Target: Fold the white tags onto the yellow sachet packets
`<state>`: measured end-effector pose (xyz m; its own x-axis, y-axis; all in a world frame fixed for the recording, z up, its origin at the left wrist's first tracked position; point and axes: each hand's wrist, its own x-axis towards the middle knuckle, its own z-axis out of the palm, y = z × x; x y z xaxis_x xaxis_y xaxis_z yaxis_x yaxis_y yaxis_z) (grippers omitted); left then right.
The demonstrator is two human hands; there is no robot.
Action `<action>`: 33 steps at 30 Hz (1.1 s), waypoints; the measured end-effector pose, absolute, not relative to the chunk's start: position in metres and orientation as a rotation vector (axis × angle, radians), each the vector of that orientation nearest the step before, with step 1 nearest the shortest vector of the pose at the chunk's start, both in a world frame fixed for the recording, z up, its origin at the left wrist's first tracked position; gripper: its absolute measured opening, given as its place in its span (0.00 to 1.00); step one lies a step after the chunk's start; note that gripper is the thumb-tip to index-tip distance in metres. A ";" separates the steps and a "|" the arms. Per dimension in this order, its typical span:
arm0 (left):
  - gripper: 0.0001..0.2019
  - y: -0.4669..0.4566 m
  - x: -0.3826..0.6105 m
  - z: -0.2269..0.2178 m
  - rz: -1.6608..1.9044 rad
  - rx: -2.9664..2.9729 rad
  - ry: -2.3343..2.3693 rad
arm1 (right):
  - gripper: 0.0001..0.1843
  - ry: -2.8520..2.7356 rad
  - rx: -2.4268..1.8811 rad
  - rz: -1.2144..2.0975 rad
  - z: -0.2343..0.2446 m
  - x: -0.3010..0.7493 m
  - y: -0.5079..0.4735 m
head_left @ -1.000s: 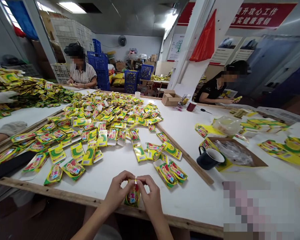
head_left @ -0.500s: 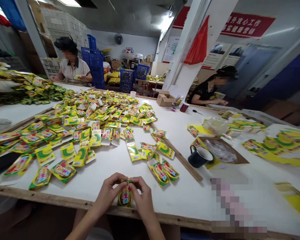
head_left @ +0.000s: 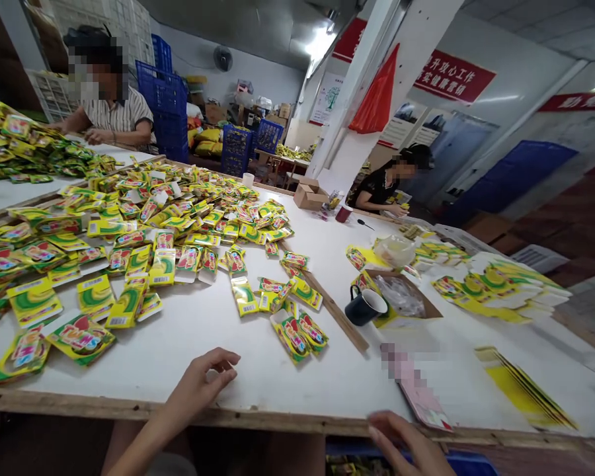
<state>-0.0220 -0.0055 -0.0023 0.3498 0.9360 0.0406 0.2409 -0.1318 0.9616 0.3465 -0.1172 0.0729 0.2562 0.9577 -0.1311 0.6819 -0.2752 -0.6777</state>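
Observation:
My left hand [head_left: 209,378] hovers over the white table [head_left: 258,390] near its front edge, fingers curved and apart, with nothing in it. My right hand [head_left: 407,441] is at the wooden front edge, thumb and fingers apart and no object visible between them. Under it, below table height, a blue crate [head_left: 469,463] shows small yellow-green packs [head_left: 350,465] inside. Ahead of my left hand lie two small printed cartons [head_left: 291,336], side by side. A large spread of similar yellow and green cartons [head_left: 163,268] covers the table's left and middle.
A wooden strip [head_left: 334,311] lies beside a dark mug [head_left: 364,305]. Right of it are an open carton with clear plastic bags [head_left: 399,295], a partly blurred pink object [head_left: 421,396] and stacked flat yellow cartons [head_left: 523,387]. Two co-workers sit across, at left [head_left: 112,119] and right [head_left: 384,185].
The small carton that both hands held is gone from them. My right hand has moved right and down to the table edge; my left hand has opened. The view has turned right.

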 end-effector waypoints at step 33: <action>0.18 -0.010 -0.025 -0.003 1.096 1.296 0.887 | 0.20 -1.335 -1.220 1.053 0.000 0.141 -0.034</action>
<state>-0.0248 -0.0097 -0.0030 0.2750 0.9580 0.0818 -0.1194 -0.0503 0.9916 0.1407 -0.0343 -0.0005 0.0108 0.9935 0.1134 0.1208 0.1113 -0.9864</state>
